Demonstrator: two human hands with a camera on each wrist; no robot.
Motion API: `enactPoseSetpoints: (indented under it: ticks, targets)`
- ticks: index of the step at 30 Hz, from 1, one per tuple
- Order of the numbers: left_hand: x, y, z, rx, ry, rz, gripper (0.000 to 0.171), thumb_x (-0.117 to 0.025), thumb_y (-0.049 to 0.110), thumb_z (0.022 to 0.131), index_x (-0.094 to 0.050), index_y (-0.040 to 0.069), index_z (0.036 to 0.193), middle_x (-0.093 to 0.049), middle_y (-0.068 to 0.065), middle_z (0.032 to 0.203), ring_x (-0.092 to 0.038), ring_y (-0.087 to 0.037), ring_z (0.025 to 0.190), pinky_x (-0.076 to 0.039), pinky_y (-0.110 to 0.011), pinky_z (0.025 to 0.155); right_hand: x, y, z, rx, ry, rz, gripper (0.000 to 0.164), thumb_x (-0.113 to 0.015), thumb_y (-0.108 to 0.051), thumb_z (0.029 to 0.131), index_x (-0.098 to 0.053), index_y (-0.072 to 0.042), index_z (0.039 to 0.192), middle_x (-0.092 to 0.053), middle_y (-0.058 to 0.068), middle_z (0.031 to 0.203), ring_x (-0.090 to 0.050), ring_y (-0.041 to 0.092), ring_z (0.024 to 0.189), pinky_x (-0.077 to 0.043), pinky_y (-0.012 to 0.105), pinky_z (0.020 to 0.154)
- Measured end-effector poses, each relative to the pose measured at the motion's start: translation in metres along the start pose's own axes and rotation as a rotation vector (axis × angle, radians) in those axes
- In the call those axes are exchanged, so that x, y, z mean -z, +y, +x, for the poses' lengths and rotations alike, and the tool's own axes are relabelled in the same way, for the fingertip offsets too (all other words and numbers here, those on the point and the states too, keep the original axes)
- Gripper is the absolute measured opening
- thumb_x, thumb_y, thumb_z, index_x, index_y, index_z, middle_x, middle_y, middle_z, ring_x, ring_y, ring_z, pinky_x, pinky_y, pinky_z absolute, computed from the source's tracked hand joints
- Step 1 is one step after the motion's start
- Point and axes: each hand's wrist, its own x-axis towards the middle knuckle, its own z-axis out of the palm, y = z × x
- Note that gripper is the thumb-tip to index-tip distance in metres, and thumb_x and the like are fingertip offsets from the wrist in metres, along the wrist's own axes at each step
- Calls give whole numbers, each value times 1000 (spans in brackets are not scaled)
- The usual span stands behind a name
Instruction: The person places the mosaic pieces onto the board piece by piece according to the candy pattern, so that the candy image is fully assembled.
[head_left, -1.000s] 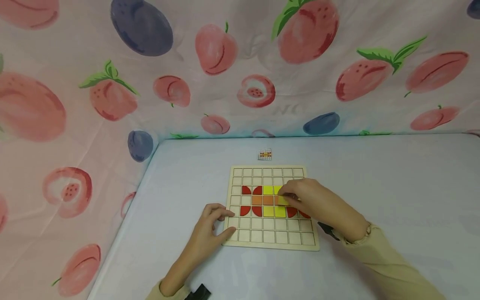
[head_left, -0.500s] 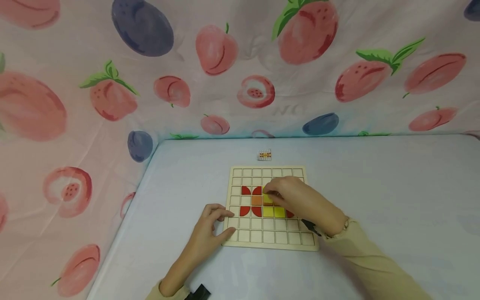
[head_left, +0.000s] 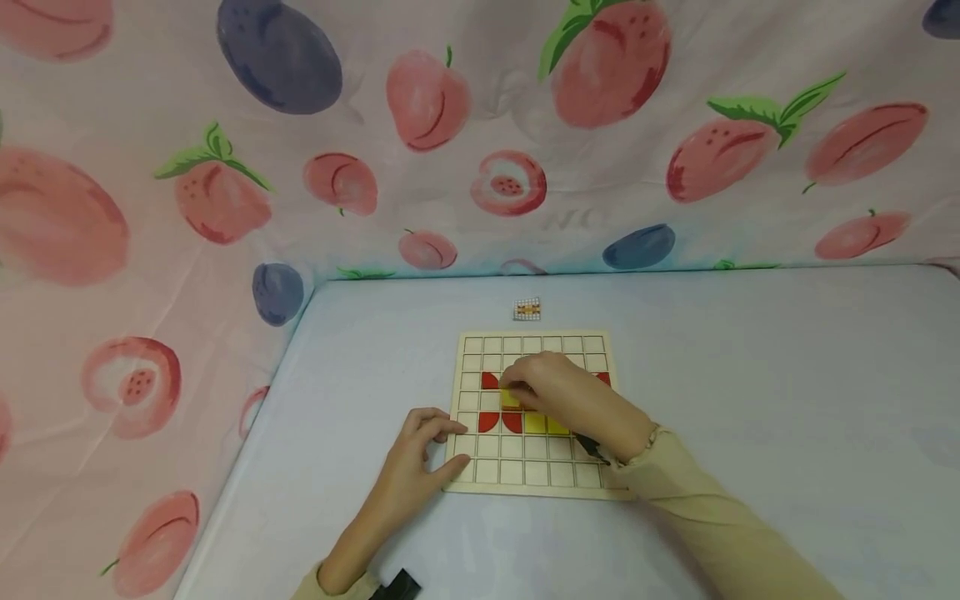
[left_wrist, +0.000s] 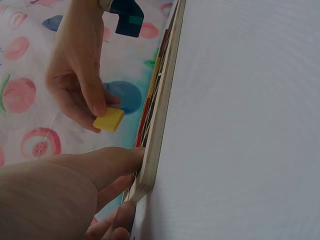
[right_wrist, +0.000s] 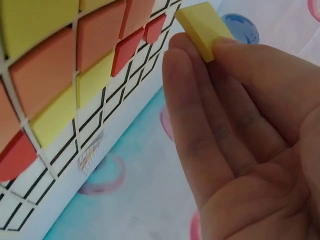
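A pale wooden grid board (head_left: 538, 473) lies on the table, with red quarter-round tiles (head_left: 488, 422), yellow square tiles (head_left: 536, 423) and orange square tiles (right_wrist: 42, 66) set in its cells. Between thumb and fingertips my right hand (head_left: 566, 392) pinches a yellow square tile (right_wrist: 205, 27), held just over the left-middle part of the board. This hand covers several cells in the head view. My left hand (head_left: 420, 454) rests at the board's left edge, fingers and thumb spread, their tips touching the rim.
Behind the board lies a small printed pattern card (head_left: 527, 309). A white cloth covers the table (head_left: 772, 375). Fruit-printed fabric (head_left: 480, 108) hangs along the back and left side. Dark wrist mounts (head_left: 397, 585) show near both sleeves.
My right hand has moved left across the board with the yellow tile, from the right-middle cells to the left-middle ones. The left hand stays at the board's edge.
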Motion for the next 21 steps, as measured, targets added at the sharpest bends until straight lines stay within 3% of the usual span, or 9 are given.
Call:
enactPoseSetpoints:
  ticks: [5,14,21]
  targets:
    - [0,0,0,-1,-4,4,31,-82,16,82,-70,24,110,-52,1,127,-52,-11,101,-42,-24,75,-5,-4,6,3,-22,-6,14,-68,-5,93,-75,-5,105,-74,3,101,-67,16,91,-55,32,87]
    - [1,0,-1,0,0,10,31,-82,17,82,-70,25,110,-52,2,127,-53,-11,101,-42,-24,75,-14,-4,16,83,-9,-24,10,-67,-4,94,-74,-6,99,-71,-1,89,-61,9,79,-52,24,77]
    - [0,-1,-1,-3,-1,7,31,-82,17,83,-70,26,110,-52,2,128,-52,-11,100,-42,-24,75,-21,-4,23,83,-31,-26,10,-66,-2,93,-74,-8,95,-66,-2,80,-50,9,69,-46,22,69]
